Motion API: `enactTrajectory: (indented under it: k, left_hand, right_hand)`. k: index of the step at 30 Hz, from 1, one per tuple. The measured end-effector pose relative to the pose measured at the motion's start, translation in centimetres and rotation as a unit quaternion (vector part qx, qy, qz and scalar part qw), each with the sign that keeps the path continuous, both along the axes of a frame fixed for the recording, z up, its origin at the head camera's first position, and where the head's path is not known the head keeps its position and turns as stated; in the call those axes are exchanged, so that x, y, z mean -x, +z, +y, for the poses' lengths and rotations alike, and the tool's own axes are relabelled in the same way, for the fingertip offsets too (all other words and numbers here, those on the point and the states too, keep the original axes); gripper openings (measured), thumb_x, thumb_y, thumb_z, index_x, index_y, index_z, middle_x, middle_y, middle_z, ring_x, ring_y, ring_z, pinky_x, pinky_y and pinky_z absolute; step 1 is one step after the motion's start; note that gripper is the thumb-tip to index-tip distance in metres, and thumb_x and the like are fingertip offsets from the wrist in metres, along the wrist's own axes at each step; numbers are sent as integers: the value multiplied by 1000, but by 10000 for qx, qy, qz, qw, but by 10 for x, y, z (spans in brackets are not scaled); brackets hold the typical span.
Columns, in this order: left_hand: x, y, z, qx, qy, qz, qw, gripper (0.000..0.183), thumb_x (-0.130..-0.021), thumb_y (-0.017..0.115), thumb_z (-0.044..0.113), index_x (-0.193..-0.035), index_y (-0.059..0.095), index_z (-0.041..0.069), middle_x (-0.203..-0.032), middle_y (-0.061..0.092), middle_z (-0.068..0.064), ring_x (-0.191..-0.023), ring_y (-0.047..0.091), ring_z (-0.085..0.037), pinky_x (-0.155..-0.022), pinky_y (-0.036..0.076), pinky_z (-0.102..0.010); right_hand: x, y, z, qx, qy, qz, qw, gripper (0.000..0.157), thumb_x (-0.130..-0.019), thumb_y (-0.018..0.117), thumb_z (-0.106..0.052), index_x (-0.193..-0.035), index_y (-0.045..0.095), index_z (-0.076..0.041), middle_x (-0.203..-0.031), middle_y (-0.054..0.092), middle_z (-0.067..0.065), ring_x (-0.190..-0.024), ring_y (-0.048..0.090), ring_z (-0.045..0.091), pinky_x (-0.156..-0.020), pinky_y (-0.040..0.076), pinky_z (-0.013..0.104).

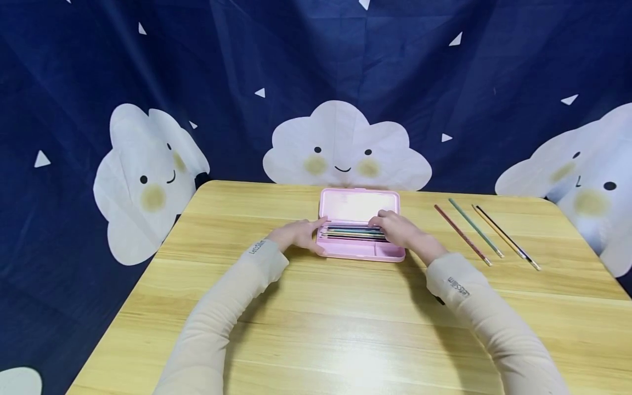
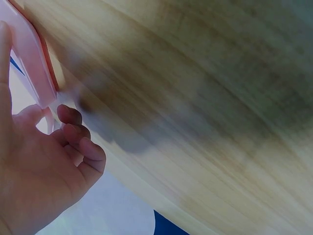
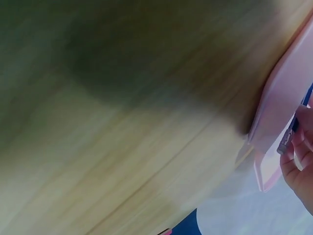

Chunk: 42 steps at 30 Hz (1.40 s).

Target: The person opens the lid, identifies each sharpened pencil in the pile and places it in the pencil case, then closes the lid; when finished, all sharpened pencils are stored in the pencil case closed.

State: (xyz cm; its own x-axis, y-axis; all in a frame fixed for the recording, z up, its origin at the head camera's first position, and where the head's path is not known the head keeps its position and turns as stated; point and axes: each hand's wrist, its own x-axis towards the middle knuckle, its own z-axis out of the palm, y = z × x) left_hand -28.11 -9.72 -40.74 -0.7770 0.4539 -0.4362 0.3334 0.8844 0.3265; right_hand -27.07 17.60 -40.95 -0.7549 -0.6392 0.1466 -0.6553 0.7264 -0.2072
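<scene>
A pink pencil case [image 1: 345, 250] lies with its lid [image 1: 359, 204] raised at the back of the table, and several pencils [image 1: 353, 233] lie lengthwise in it. My left hand [image 1: 298, 235] holds the case's left end, thumb toward the front and index finger toward the back. In the left wrist view, the other fingers [image 2: 84, 159] curl loosely beside the case. Over the case's right part, my right hand [image 1: 397, 227] pinches a dark blue pencil [image 3: 288, 137] near its eraser end, seen in the right wrist view.
To the right of the case lie a red pencil [image 1: 462, 235], a green pencil [image 1: 475, 227], a yellowish pencil [image 1: 498, 231] and a black pencil [image 1: 508, 237], spread apart slantwise. Behind the wooden table [image 1: 306, 318] hangs a dark blue curtain [image 1: 316, 60] with white clouds.
</scene>
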Motion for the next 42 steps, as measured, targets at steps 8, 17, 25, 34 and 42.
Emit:
enactTrajectory:
  k: [8,17,25,34,42]
  left_hand:
    - [0,-1,0,10,-15,31,10000,104,-70,69,58,-147,5,31,-144,29,-21,-131,31,-29,-106,27,-42]
    - [-1,1,0,35,62,-63,10000,104,-70,68,59,-147,4,32,-145,27,-21,-132,29,-30,-107,25,-42]
    - [-2,3,1,64,34,-34,10000,104,-69,69,59,-147,5,31,-144,28,-22,-132,30,-30,-106,26,-42]
    - [-2,4,1,-57,-86,4,9999,104,-71,69,56,-148,5,28,-143,29,-23,-131,31,-31,-106,27,-42]
    - [-4,6,1,-51,-47,-39,10000,104,-71,69,56,-148,5,29,-145,28,-22,-132,29,-31,-107,25,-42]
  right_hand:
    - [4,-1,1,-105,-102,-110,9998,22,-79,58,10,-95,67,-4,-85,57,9,-86,58,28,-78,48,40]
    - [2,-1,6,34,-148,-79,9999,22,-78,58,10,-92,67,-4,-85,58,9,-86,59,28,-79,48,41]
    - [-2,1,19,263,-202,-60,9994,21,-78,56,11,-91,66,-2,-83,58,9,-80,58,26,-75,48,41]
    - [-6,0,35,397,-126,151,9990,17,-78,58,11,-90,66,0,-87,61,13,-84,59,30,-77,47,44]
    - [-10,-2,49,495,-260,196,9982,19,-78,56,12,-91,65,2,-84,59,12,-75,57,26,-69,47,40]
